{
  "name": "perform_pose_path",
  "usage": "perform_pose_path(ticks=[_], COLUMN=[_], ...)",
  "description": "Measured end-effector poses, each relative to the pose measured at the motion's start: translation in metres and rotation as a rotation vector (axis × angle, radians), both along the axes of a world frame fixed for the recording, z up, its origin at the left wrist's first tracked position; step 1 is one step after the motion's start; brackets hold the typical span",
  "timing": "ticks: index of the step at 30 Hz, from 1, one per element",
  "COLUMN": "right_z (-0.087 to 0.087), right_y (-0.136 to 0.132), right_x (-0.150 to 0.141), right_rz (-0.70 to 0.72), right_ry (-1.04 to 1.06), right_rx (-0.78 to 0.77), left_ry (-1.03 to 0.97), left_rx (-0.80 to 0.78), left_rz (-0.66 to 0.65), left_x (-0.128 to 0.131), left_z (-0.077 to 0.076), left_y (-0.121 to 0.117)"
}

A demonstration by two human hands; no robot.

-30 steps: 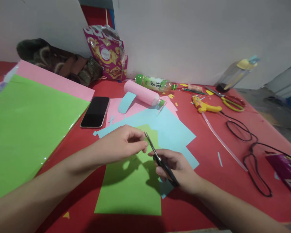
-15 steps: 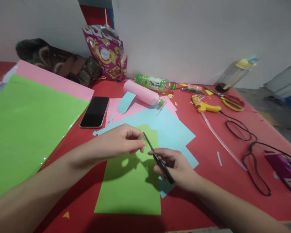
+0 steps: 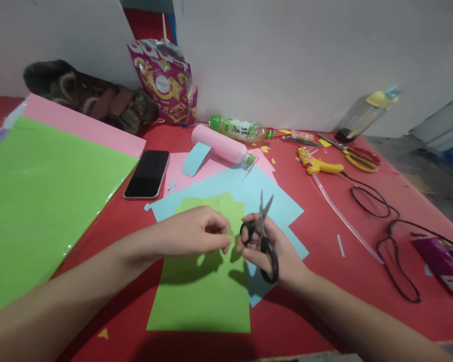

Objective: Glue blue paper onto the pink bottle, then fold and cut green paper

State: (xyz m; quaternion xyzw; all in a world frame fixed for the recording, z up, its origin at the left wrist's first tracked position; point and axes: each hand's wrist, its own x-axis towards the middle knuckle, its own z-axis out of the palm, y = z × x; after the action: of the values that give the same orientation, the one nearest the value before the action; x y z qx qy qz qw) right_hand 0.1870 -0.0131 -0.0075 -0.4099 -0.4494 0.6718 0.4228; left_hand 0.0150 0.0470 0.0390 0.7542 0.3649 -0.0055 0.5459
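Observation:
My left hand (image 3: 196, 232) hovers above a green paper sheet (image 3: 200, 306), its thumb and fingers pinched together. Whatever is between those fingertips is too small to make out against the green. In my right hand (image 3: 277, 251) is a pair of black-handled scissors (image 3: 263, 226), held by the handles with the blades slightly apart and pointing away from me. Light blue paper (image 3: 279, 196) lies partly under the green sheet. Beyond it rests a pink-wrapped bottle (image 3: 219, 145) with a green cap, a blue paper strip (image 3: 197, 159) at its side.
A phone (image 3: 148, 174) lies to the left, beside a large green sheet pack (image 3: 53, 201). Along the wall are a snack bag (image 3: 164, 88), a tea bottle (image 3: 237, 129) and a tilted clear bottle (image 3: 362, 118). To the right lie a yellow glue gun (image 3: 320, 165), pliers (image 3: 362, 158) and a looping black cable (image 3: 390, 226).
My right hand has turned and drawn slightly right, swinging the scissors away from my left hand so the blades point away. My left hand has shifted a little right and towards me.

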Motion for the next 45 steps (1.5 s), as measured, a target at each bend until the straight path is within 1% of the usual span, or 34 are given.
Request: perform_pose_path(ticks=[3, 6, 9, 12, 15, 18, 23, 26, 31, 35, 40, 43, 45], right_z=[0.000, 0.001, 0.003, 0.004, 0.002, 0.002, 0.002, 0.000, -0.002, -0.001, 0.002, 0.003, 0.003], right_y=[-0.001, -0.002, -0.002, -0.001, -0.002, -0.001, 0.002, 0.003, 0.002, 0.000, 0.001, 0.002, 0.001], right_x=[-0.001, -0.001, -0.001, 0.000, 0.000, -0.001, -0.002, 0.000, 0.000, -0.001, 0.000, 0.000, -0.001], right_rz=[-0.010, 0.018, 0.064, 0.090, 0.078, 0.004, -0.206, -0.305, -0.367, -0.375, -0.332, -0.250, -0.149], right_ry=[-0.015, -0.108, -0.198, -0.231, -0.236, -0.215, -0.188, -0.157, -0.141, -0.134, -0.144, -0.140, -0.126], right_rx=[0.038, 0.048, 0.055, 0.077, 0.089, 0.080, 0.076, 0.094, 0.119, 0.114, 0.079, 0.038, 0.012], left_ry=[0.004, -0.012, -0.019, -0.024, -0.046, -0.067, -0.118, -0.185, -0.203, -0.212, -0.238, -0.262, -0.297], left_rx=[-0.007, 0.005, 0.034, 0.066, 0.100, 0.146, 0.283, 0.303, 0.330, 0.349, 0.290, 0.208, 0.147], left_rz=[-0.081, -0.129, -0.139, -0.133, -0.145, -0.153, -0.079, -0.005, 0.130, 0.209, 0.231, 0.262, 0.296], left_x=[0.005, 0.009, 0.011, 0.010, 0.009, 0.009, 0.013, 0.017, 0.025, 0.027, 0.027, 0.023, 0.020], left_z=[-0.007, -0.011, -0.013, -0.014, -0.015, -0.015, -0.019, -0.022, -0.028, -0.032, -0.031, -0.026, -0.022], left_y=[-0.007, -0.012, -0.015, -0.014, -0.013, -0.011, -0.011, -0.013, -0.020, -0.025, -0.025, -0.020, -0.017])
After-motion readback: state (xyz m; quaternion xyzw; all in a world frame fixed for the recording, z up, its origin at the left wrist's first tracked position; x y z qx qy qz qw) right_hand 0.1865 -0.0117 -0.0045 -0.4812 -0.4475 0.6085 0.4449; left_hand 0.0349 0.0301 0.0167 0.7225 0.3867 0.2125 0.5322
